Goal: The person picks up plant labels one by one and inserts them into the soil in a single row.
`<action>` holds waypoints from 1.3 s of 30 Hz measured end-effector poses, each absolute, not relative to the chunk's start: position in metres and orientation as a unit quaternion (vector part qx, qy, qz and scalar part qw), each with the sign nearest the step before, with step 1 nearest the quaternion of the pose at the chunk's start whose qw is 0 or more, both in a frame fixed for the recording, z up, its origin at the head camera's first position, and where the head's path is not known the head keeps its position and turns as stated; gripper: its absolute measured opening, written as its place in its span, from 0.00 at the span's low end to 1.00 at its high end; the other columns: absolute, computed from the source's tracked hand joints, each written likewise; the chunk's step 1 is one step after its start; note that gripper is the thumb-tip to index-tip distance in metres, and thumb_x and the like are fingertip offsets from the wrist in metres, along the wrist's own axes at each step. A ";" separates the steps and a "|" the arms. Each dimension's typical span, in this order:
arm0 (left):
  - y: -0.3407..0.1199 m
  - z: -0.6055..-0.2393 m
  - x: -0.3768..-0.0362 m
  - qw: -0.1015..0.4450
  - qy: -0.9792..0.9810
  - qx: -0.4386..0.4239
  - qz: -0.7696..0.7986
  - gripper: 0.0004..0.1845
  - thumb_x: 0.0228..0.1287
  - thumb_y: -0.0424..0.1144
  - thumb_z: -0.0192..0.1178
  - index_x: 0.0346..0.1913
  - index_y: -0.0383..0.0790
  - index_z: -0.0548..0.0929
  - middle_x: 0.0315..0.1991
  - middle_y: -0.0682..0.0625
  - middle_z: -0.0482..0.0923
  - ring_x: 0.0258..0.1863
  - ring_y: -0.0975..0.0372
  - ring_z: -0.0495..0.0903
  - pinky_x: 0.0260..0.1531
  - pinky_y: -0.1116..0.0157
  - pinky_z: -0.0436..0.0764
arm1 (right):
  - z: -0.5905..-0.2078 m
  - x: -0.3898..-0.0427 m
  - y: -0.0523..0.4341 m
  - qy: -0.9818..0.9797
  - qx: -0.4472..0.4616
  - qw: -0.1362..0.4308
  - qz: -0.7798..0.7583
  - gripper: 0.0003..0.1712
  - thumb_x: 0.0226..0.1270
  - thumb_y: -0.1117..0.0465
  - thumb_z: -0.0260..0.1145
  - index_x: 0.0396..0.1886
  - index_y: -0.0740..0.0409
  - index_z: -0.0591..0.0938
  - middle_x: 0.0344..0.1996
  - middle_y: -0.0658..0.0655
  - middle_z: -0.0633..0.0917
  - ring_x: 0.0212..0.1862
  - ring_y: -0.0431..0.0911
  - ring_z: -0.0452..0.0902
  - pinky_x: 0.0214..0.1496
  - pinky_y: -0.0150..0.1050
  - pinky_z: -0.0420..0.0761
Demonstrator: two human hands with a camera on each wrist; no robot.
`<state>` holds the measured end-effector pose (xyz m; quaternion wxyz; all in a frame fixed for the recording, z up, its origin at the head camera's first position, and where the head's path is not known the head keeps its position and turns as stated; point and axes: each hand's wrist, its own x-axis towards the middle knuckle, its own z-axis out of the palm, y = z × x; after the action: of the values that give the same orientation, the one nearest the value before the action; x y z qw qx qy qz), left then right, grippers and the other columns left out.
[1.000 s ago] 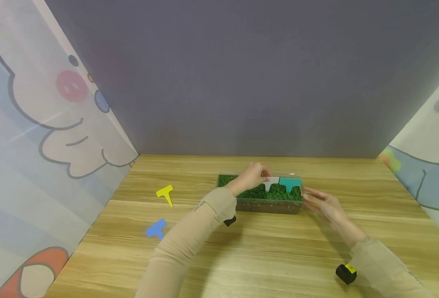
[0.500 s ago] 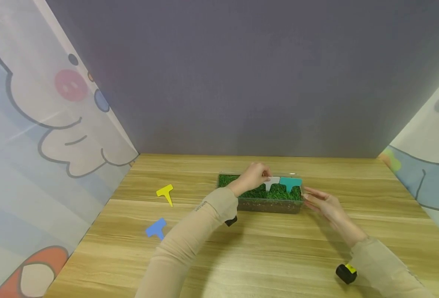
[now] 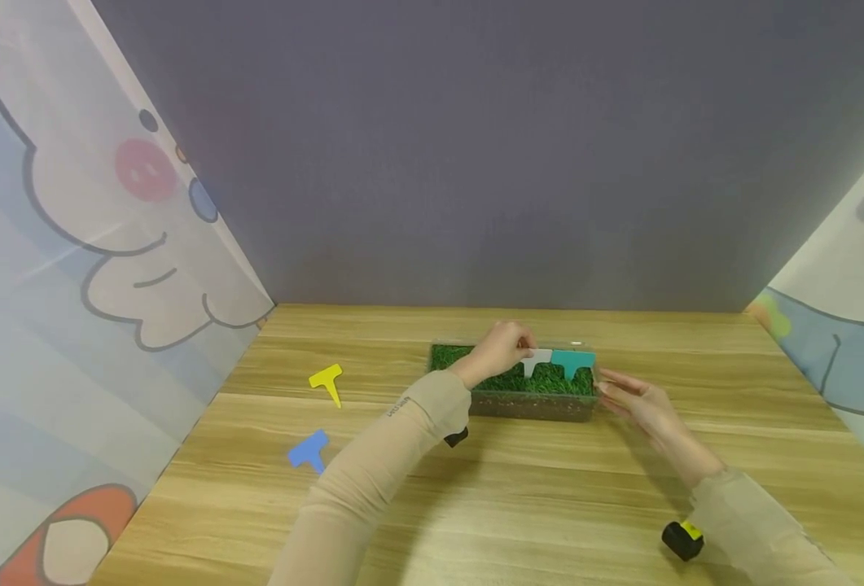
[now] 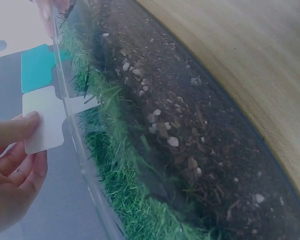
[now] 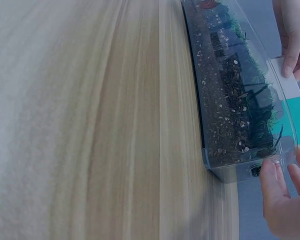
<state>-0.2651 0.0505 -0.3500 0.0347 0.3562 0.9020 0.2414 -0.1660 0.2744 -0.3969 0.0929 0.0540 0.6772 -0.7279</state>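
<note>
Your head view looks down from above the table, both wrist views sit close beside the planter, sharing it.

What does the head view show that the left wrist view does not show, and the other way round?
Only the head view shows the yellow marker and the blue marker lying on the table, and the right hand touching the end of the clear box. Only the left wrist view shows the small stones in the soil through the box wall. Both show the left hand pinching the white marker over the grass, beside the teal marker.
</note>
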 end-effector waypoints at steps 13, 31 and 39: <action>0.050 -0.346 -0.267 0.060 0.904 0.349 0.241 0.09 0.58 0.35 0.57 0.42 0.39 0.81 0.37 0.50 0.79 0.36 0.65 0.76 0.32 0.77 0.73 | -0.434 -0.185 0.295 0.650 0.071 0.093 -0.751 0.40 0.43 0.52 0.73 0.59 0.53 0.70 0.53 0.52 0.72 0.44 0.34 0.76 0.49 0.30 0.72; 0.033 -0.329 -0.265 0.081 0.899 0.362 0.232 0.12 0.62 0.40 0.54 0.46 0.42 0.80 0.39 0.52 0.79 0.35 0.67 0.76 0.31 0.74 0.74 | -0.419 -0.177 0.286 0.664 0.060 0.087 -0.740 0.31 0.53 0.58 0.67 0.58 0.54 0.70 0.58 0.53 0.69 0.44 0.33 0.75 0.50 0.30 0.72; 0.009 -0.316 -0.254 0.078 0.896 0.370 0.235 0.13 0.62 0.39 0.54 0.47 0.38 0.79 0.40 0.51 0.79 0.38 0.64 0.76 0.37 0.73 0.75 | -0.400 -0.167 0.274 0.678 0.064 0.090 -0.726 0.34 0.59 0.62 0.61 0.62 0.64 0.59 0.63 0.69 0.53 0.41 0.30 0.75 0.49 0.28 0.72</action>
<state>-0.2538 0.0094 -0.3155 0.0778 0.3696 0.8956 0.2349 -0.1669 0.2736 -0.4000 0.0903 0.0638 0.6783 -0.7265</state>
